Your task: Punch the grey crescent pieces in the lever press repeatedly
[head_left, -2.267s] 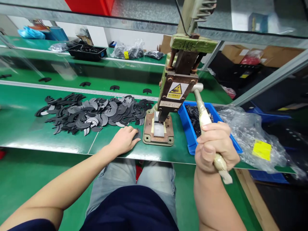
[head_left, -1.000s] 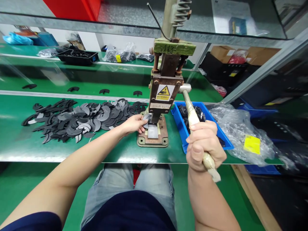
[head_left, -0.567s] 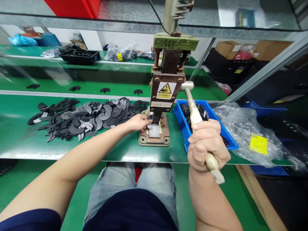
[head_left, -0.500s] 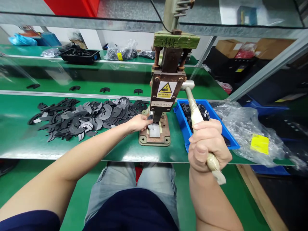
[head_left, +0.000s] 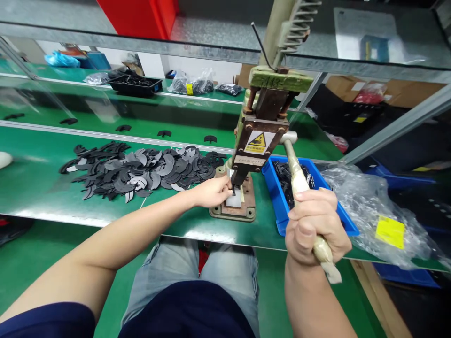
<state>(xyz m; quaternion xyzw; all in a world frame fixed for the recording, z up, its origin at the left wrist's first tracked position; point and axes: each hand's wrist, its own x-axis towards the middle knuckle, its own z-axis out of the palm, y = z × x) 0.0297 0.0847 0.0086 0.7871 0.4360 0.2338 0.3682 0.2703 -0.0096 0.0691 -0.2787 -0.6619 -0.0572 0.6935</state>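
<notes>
The hand press (head_left: pixel 259 141) stands on the green tabletop (head_left: pixel 42 188), with a pile of dark crescent pieces (head_left: pixel 141 169) left of it and a blue bin (head_left: pixel 280 206) right of it. The right hand (head_left: pixel 315 225) wraps its fingers tight around the press lever (head_left: pixel 298 176). The left hand (head_left: pixel 211 191) pinches a small dark piece (head_left: pixel 233 190) at its fingertips, under the press ram.

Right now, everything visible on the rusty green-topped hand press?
The rusty brown hand press with its green top block stands upright on a rusted base plate on the green table. A yellow warning label faces front. The right hand grips its pale lever; the left hand touches the die area.
</notes>
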